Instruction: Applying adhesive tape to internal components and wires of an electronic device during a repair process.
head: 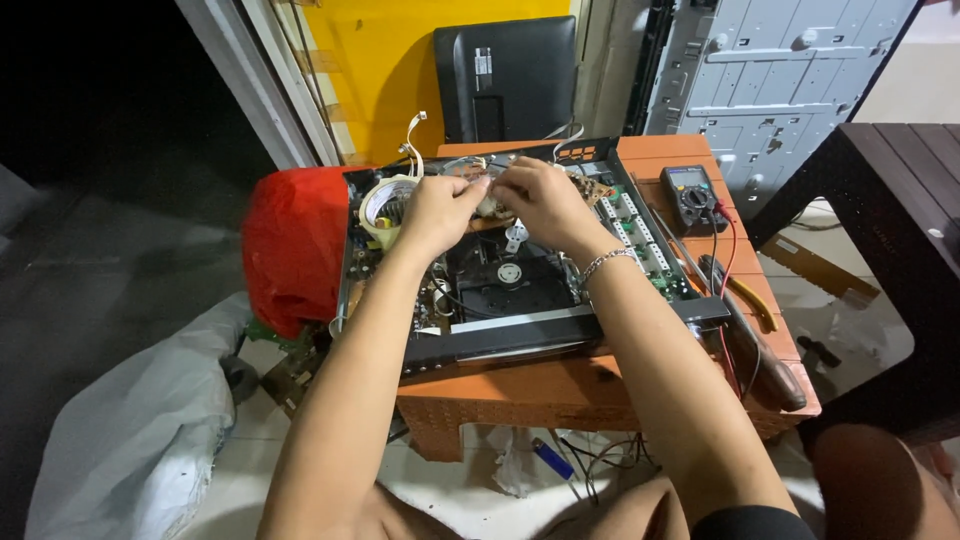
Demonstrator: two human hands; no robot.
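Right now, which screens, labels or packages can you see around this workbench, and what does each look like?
Multimeter: right side of the orange table, dark body, small grey screen on top, round dial below.
Monitor: behind the table against the yellow wall, black back panel facing us.
Label: small pale rectangular sticker on the monitor's back.
Bag: red plastic, bulging, at the left end of the open disc player.

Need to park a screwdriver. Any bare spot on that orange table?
Bare strip of table along the near edge, before the open player. Small patch behind the multimeter. Right edge is crowded with leads and tools; both hands fill the player's rear.
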